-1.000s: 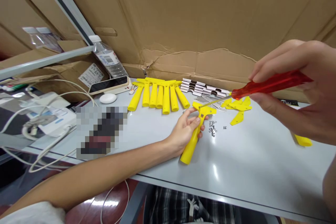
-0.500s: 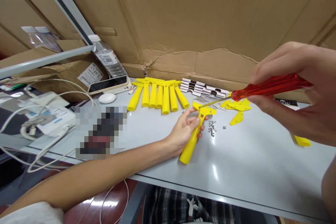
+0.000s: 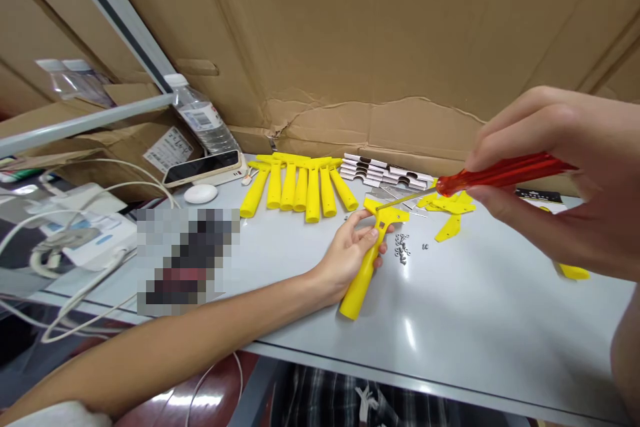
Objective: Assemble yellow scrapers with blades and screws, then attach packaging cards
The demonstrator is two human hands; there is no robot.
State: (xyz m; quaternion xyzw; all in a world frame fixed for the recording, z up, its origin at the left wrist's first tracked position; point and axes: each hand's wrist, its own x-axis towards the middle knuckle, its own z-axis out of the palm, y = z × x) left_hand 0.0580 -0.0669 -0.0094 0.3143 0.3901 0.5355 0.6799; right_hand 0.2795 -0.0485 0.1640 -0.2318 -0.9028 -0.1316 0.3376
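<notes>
My left hand (image 3: 353, 250) is wrapped round the neck of a yellow plastic scraper handle (image 3: 359, 290), tilted with its wide head away from me. In my right hand (image 3: 555, 167) is a screwdriver (image 3: 500, 175) with a clear red grip, pinched between thumb and fingers. Its thin metal shaft reaches left, and the tip meets the scraper's head near a hole. Whether a screw sits under the tip is too small to tell. Just right of the handle lies a pile of small screws and nuts (image 3: 401, 248). Loose yellow cover pieces (image 3: 449, 227) are beyond it.
Several yellow scraper handles (image 3: 313, 197) lie in a row at the back. Beside them are stacked white blade sleeves (image 3: 365, 170) and metal blades (image 3: 400, 193). A phone (image 3: 203, 168), a water bottle (image 3: 203, 117) and white cables (image 3: 75, 293) occupy the left. Cardboard (image 3: 350, 47) walls the back.
The view has shifted slightly, so the table sits a little lower in the picture. Both hands keep their grips, and the screwdriver tip stays at the scraper's head.
</notes>
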